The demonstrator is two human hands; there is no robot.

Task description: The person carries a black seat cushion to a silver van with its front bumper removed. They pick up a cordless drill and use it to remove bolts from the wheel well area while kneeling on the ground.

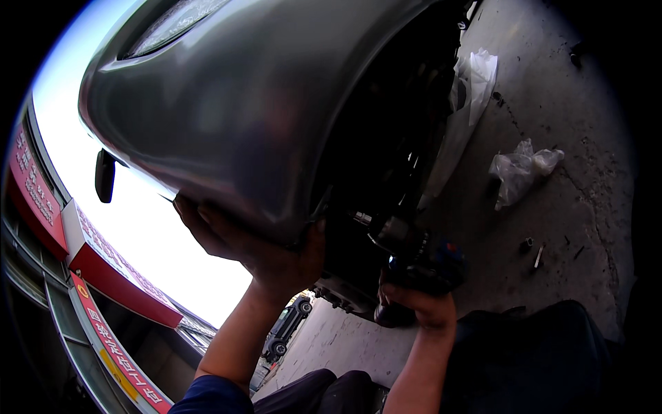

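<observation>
A grey car panel (pixel 221 131) fills the view from 9 to 12 o'clock, its headlight (pixel 172 26) at 11 o'clock and its near edge just left of centre. Both hands are busy, 1 on the panel and 1 on a drill (pixel 398 238). The left hand (pixel 265 252), at 8 o'clock, grips the panel's near edge, its fingers spread along the outer side and its thumb by the dark wheel arch (pixel 393 124). The right hand (pixel 429 307), at 5 o'clock, is closed round the grip of the drill, which sits at 4 o'clock. A metal socket (pixel 362 218) on the drill's nose points towards 10 o'clock, near the corner of the panel; whether it touches anything there is too dark to tell. A small light glows on the drill.

On the concrete floor (pixel 552 124), a white plastic sheet (pixel 477 79) lies at 2 o'clock, beside the wheel arch, and a clear bag (pixel 518 176) at 3 o'clock. Below the bag, towards 4 o'clock, are a pale stick (pixel 539 256) and a few small dark bits. A dark car (pixel 286 328) stands far off at 7 o'clock, and red signs (pixel 124 284) hang at 8 o'clock.
</observation>
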